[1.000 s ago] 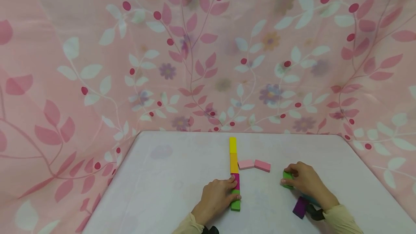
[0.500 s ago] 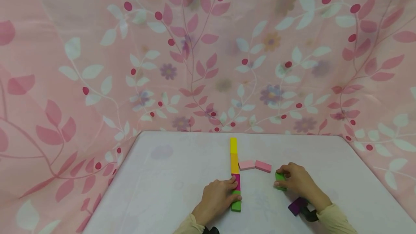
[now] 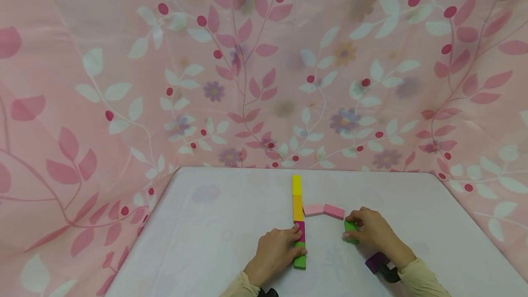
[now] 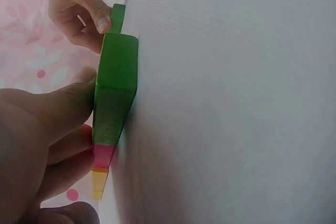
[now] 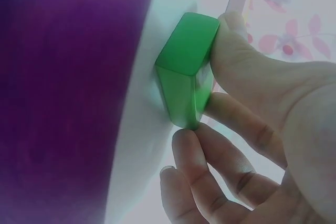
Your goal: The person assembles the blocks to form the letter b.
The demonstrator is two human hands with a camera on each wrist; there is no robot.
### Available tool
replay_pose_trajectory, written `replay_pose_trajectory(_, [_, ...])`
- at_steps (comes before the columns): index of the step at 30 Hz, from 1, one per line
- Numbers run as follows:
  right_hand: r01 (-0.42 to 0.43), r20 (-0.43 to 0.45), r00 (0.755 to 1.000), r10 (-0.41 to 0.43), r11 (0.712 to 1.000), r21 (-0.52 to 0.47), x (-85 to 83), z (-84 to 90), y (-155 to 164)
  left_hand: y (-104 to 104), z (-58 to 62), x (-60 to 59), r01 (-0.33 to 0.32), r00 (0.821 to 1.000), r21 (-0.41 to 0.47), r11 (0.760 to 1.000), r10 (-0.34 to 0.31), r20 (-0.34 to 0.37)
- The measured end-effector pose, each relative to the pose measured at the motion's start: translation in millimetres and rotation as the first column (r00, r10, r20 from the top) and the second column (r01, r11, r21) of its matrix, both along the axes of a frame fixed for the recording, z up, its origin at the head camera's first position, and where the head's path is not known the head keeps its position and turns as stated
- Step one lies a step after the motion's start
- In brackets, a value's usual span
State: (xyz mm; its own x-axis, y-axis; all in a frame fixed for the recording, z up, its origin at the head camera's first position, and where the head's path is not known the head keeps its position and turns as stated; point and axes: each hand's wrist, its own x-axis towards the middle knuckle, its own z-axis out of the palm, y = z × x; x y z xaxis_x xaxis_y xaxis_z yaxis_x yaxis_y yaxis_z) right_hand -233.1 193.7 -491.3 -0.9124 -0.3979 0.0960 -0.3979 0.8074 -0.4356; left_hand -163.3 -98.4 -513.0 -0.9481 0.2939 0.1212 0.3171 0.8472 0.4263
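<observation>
A straight column of blocks runs from a yellow block (image 3: 296, 185) through an orange block (image 3: 298, 208) and a magenta block (image 3: 302, 234) to a green block (image 3: 299, 262) at the near end. My left hand (image 3: 273, 249) rests on it, fingertips on the magenta block and thumb on the green one. To the right, my right hand (image 3: 379, 230) pinches another green block (image 5: 189, 45) between thumb and fingers, close over the table. Its far end is near a pink block (image 3: 334, 211), which meets a light pink block (image 3: 313, 209) beside the orange one.
A purple block (image 3: 374, 263) lies below my right wrist, partly covered by a black wrist device (image 3: 388, 273); it fills the left of the right wrist view. The white table (image 3: 231, 214) ends at a floral curtain (image 3: 264, 81) behind.
My right hand has carried its green block leftward, closer to the pink block. The left hand stays on the column, and the column holds its place.
</observation>
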Motion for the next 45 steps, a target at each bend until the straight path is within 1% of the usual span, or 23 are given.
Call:
replay_pose_trajectory(6, [-0.009, -0.006, 1.000, 0.009, 1.000, 0.003, -1.5, -1.1, 0.7, -0.7, -0.6, 0.7, -0.008, 1.000, 0.002, 1.000, 0.008, 0.003])
replay_pose_trajectory(13, [-0.009, 0.022, 1.000, 0.009, 1.000, 0.002, -3.3, 0.0, 0.4, -1.0, -1.1, 0.5, -0.013, 1.000, -0.006, 1.000, 0.013, 0.003])
replay_pose_trajectory(20, [0.029, 0.046, 0.998, -0.030, 0.999, 0.027, -7.8, -0.3, -0.8, -1.0, -1.8, 0.7, -0.010, 1.000, -0.002, 1.000, 0.010, -0.002])
replay_pose_trajectory(23, [0.030, 0.049, 0.998, -0.032, 0.999, 0.036, -7.6, -0.3, -1.0, -1.0, -2.4, 0.9, -0.008, 1.000, 0.001, 1.000, 0.008, -0.005])
replay_pose_trajectory(28, [0.033, 0.064, 0.997, -0.034, 0.999, 0.024, -8.6, -1.0, -0.8, -1.0, -3.1, 0.7, -0.005, 1.000, 0.006, 1.000, 0.005, -0.008])
replay_pose_trajectory(34, [0.030, 0.100, 0.994, -0.030, 1.000, 0.005, -11.1, -0.3, -0.4, -1.1, -2.1, 0.1, -0.006, 1.000, 0.001, 1.000, 0.006, -0.001])
replay_pose_trajectory(38, [0.023, 0.103, 0.994, -0.023, 1.000, 0.001, -12.8, 1.0, -0.7, -0.7, -2.1, -0.8, 0.000, 1.000, 0.001, 1.000, 0.000, -0.005])
replay_pose_trajectory(45, [0.012, 0.122, 0.992, -0.011, 1.000, -0.006, -15.0, 1.1, 0.4, 0.7, 0.0, -0.8, 0.001, 1.000, -0.001, 1.000, -0.001, 0.008])
